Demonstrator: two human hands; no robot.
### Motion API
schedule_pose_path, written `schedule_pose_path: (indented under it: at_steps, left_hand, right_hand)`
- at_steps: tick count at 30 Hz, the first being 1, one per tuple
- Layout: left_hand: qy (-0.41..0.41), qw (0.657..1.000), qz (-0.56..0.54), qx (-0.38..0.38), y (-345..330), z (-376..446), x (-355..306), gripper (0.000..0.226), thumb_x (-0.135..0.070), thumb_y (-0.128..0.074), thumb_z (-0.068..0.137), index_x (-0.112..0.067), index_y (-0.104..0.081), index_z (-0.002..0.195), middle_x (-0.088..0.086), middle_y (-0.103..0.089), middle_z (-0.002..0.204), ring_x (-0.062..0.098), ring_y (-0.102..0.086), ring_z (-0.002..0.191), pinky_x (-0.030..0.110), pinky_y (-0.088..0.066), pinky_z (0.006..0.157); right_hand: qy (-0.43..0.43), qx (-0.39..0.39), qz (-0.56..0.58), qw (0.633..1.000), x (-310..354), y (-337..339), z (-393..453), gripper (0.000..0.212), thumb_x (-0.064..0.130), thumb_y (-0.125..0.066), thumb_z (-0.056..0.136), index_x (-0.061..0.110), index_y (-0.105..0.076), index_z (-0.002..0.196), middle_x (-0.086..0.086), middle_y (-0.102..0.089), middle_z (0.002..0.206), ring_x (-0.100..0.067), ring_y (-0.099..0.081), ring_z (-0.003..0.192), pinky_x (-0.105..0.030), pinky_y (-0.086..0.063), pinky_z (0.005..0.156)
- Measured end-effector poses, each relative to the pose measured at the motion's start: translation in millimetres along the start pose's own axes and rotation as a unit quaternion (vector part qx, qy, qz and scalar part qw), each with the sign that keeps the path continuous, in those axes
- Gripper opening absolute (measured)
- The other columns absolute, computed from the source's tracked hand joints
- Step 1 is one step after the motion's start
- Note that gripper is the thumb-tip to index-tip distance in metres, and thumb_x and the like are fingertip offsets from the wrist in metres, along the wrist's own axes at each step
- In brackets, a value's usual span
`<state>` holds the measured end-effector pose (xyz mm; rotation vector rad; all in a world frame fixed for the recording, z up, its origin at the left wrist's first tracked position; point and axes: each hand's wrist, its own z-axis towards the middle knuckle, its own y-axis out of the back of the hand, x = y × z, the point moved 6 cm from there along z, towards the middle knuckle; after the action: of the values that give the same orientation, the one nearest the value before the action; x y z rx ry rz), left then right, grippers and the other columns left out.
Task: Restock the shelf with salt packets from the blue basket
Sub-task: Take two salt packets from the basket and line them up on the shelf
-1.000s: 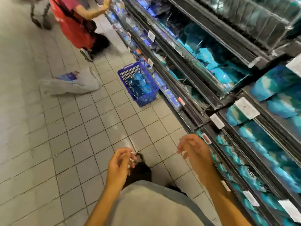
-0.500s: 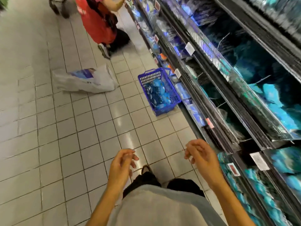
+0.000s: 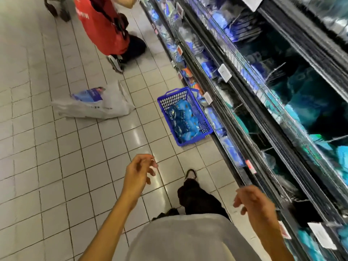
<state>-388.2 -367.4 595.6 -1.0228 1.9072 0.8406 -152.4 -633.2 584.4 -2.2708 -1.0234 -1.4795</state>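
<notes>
Reaching the basket (image 3: 185, 117) is the step in hand, and both hands are free for it. The left hand (image 3: 140, 171) hangs loosely curled with nothing in its grip, and the right hand (image 3: 253, 202) is likewise relaxed and empty. Ahead of both, and well apart from them, the blue basket sits on the tiled floor (image 3: 56, 166), just beside the foot of the shelf (image 3: 250, 117), which runs along to the right of the right hand. Blue salt packets (image 3: 183, 120) lie heaped inside the basket; how many cannot be told.

To do this well, I judge it best to step close and crouch beside the basket rather than stoop from afar, then take a few packets at a time so that none slips. A white plastic bag (image 3: 105, 105) lies on the floor ahead and to the left of the left hand, clear of the direct path. Another person in a red top (image 3: 102, 25) stands farther along the aisle beyond the basket; leaving them room seems wise.
</notes>
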Motion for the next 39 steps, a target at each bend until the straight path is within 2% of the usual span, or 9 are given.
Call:
schedule_pose_path:
  at_steps: [4, 7, 12, 17, 21, 28, 35, 37, 39]
  left_hand:
    - [0.019, 0.999, 0.000, -0.043, 0.2, 25.1, -15.0, 0.020, -0.024, -0.049, 0.106, -0.015, -0.067, 0.107, 0.005, -0.073, 0.087, 0.015, -0.063, 0.069, 0.027, -0.047, 0.053]
    - [0.032, 0.996, 0.002, -0.083, 3.1, 37.3, -19.3, 0.019, -0.027, -0.050, 0.105, -0.019, -0.067, 0.103, 0.001, -0.073, 0.087, 0.012, -0.065, 0.067, 0.025, -0.050, 0.053]
    - [0.075, 0.988, -0.014, -0.134, 20.6, 56.8, -17.4, 0.017, -0.029, -0.054, 0.103, -0.022, -0.069, 0.100, 0.001, -0.073, 0.085, 0.013, -0.066, 0.066, 0.024, -0.051, 0.055]
    - [0.104, 0.984, -0.024, -0.142, 46.8, 111.4, -22.6, 0.016, -0.026, -0.056, 0.102, -0.016, -0.069, 0.101, 0.007, -0.073, 0.082, 0.021, -0.063, 0.065, 0.029, -0.046, 0.051]
    - [0.103, 0.991, 0.021, -0.088, 58.8, 191.0, -39.5, 0.020, -0.036, -0.055, 0.099, -0.021, -0.068, 0.099, 0.004, -0.073, 0.084, 0.016, -0.065, 0.064, 0.026, -0.049, 0.052]
    - [0.148, 0.982, 0.095, 0.070, 21.5, 345.5, -33.6, 0.022, -0.031, -0.049, 0.105, -0.021, -0.066, 0.097, 0.002, -0.074, 0.082, 0.013, -0.063, 0.062, 0.030, -0.043, 0.050]
    - [0.159, 0.959, 0.166, 0.169, -67.8, 485.9, 53.1, 0.023, -0.014, -0.047, 0.104, -0.015, -0.065, 0.091, 0.005, -0.072, 0.077, 0.004, -0.062, 0.055, 0.011, -0.041, 0.047]
    - [0.146, 0.948, 0.208, 0.190, -96.6, 528.5, 90.5, 0.020, -0.014, -0.048, 0.103, -0.017, -0.064, 0.090, -0.002, -0.071, 0.073, 0.004, -0.064, 0.053, 0.016, -0.047, 0.047]
    - [0.129, 0.933, 0.267, 0.205, -127.6, 575.4, 130.3, 0.016, -0.022, -0.051, 0.102, -0.022, -0.063, 0.091, -0.006, -0.072, 0.077, 0.015, -0.071, 0.067, 0.031, -0.059, 0.063]
  right_hand:
    - [0.002, 0.050, -0.016, 0.999, 33.1, -25.0, 71.2, 0.014, 0.002, -0.059, 0.098, 0.008, -0.066, 0.088, -0.012, -0.069, 0.067, -0.016, -0.065, 0.060, -0.023, -0.046, 0.049]
    - [0.013, 0.093, -0.015, 0.996, 68.5, -55.6, 116.7, 0.007, 0.014, -0.065, 0.094, 0.014, -0.067, 0.087, -0.009, -0.069, 0.067, -0.011, -0.064, 0.058, -0.018, -0.047, 0.050]
    - [-0.004, 0.120, -0.002, 0.993, 118.1, -114.0, 188.1, 0.012, 0.003, -0.060, 0.097, 0.006, -0.064, 0.086, -0.004, -0.066, 0.062, -0.015, -0.058, 0.056, -0.023, -0.042, 0.048]
    - [0.003, 0.125, -0.004, 0.992, 154.9, -168.9, 242.9, 0.012, 0.001, -0.057, 0.098, 0.003, -0.062, 0.088, -0.003, -0.064, 0.060, -0.014, -0.060, 0.055, -0.020, -0.041, 0.047]
    - [-0.017, 0.089, -0.010, 0.996, 156.5, -201.9, 283.8, 0.015, 0.001, -0.059, 0.097, 0.003, -0.061, 0.082, -0.006, -0.064, 0.059, -0.014, -0.060, 0.052, -0.024, -0.041, 0.043]
    - [-0.130, -0.013, -0.031, 0.991, 88.7, -225.3, 352.7, 0.022, 0.007, -0.059, 0.099, 0.012, -0.062, 0.077, -0.005, -0.066, 0.058, -0.012, -0.060, 0.050, -0.023, -0.041, 0.041]
    - [-0.253, -0.079, -0.041, 0.963, -45.4, -257.6, 449.8, 0.019, 0.011, -0.052, 0.103, 0.002, -0.061, 0.089, -0.001, -0.068, 0.056, -0.009, -0.063, 0.046, -0.019, -0.039, 0.038]
    - [-0.291, -0.104, -0.019, 0.951, -96.9, -267.0, 486.1, 0.018, 0.015, -0.052, 0.103, 0.002, -0.062, 0.094, -0.003, -0.068, 0.064, -0.012, -0.064, 0.051, -0.024, -0.042, 0.043]
    - [-0.323, -0.107, -0.005, 0.940, -155.3, -279.9, 526.0, 0.016, 0.016, -0.052, 0.103, 0.003, -0.062, 0.102, -0.006, -0.066, 0.072, -0.018, -0.063, 0.061, -0.028, -0.043, 0.052]
